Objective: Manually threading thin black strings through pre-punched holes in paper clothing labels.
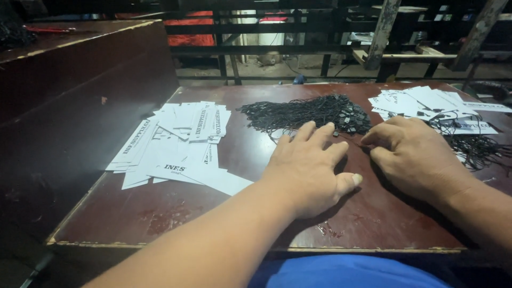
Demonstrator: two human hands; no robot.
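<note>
My left hand (309, 168) lies flat, palm down, on the dark red table (213, 208), fingers spread, fingertips at the near edge of a bundle of black strings with small black plastic ends (309, 113). My right hand (413, 154) rests beside it with fingers curled, its fingertips pinching at a black string near the bundle's right end; whether it grips one I cannot tell. A loose heap of white printed paper tags (176, 144) lies to the left of my left hand.
A second pile of white tags (426, 104) with black strings tangled over it (474, 146) sits at the right. A tall dark wooden panel (69, 106) borders the table's left side. Dark railings and wooden posts stand beyond the far edge.
</note>
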